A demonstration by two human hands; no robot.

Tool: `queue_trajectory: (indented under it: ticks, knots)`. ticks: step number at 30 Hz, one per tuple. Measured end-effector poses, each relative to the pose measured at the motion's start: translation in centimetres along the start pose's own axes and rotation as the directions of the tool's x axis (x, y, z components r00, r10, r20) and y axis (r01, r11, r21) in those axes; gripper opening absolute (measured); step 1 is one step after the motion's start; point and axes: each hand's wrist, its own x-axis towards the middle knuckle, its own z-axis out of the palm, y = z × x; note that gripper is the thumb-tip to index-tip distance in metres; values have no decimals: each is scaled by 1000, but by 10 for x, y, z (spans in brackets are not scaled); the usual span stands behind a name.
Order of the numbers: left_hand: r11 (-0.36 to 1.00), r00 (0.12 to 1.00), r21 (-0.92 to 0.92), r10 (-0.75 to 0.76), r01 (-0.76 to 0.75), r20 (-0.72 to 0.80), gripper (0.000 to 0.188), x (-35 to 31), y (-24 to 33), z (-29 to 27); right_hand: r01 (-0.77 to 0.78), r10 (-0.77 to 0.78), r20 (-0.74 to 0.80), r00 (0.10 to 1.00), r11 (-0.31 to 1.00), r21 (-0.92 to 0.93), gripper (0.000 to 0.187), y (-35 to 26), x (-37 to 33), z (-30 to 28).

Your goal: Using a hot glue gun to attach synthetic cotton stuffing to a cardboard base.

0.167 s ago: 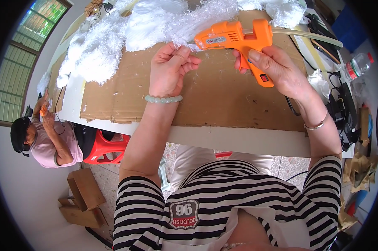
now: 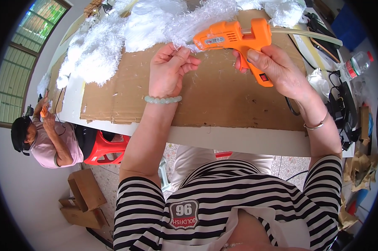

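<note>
My right hand (image 2: 276, 69) grips an orange glue gun (image 2: 230, 35) by its handle, the nozzle pointing left. A long pale glue stick (image 2: 310, 34) sticks out of its back end. At the nozzle tip, the thumb and fingers of my left hand (image 2: 168, 69) pinch an edge of white fluffy tinsel-like material (image 2: 197, 21). What exactly lies between those fingertips is too small to make out. More of the white fluffy material (image 2: 99, 54) is heaped along the far side and far left of the cardboard sheet (image 2: 235, 98).
The cardboard covers a white table (image 2: 239, 138). At the right lie a plastic bottle (image 2: 358, 66), crumpled white paper (image 2: 318, 83) and black cables with adapters (image 2: 341, 104). Another person (image 2: 55, 138) sits at the far left on a red stool (image 2: 107, 146). Cardboard boxes (image 2: 86, 190) stand on the floor.
Almost nothing differs. The glue gun has shifted very slightly to the left, and my left hand stays in place.
</note>
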Motion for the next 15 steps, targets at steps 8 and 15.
queue_trajectory:
  ticks: [8, 15]
  knots:
    - [999, 999, 47, 21, -23, 47, 7, 0, -1, -1, -55, 54, -25, 998, 998, -32, 41, -2, -1, -1]
    - [995, 999, 94, 21, -25, 50, 9, -2, 0, 3, -79, 77, -47, 996, 995, -52, 42, -7, -1, 0]
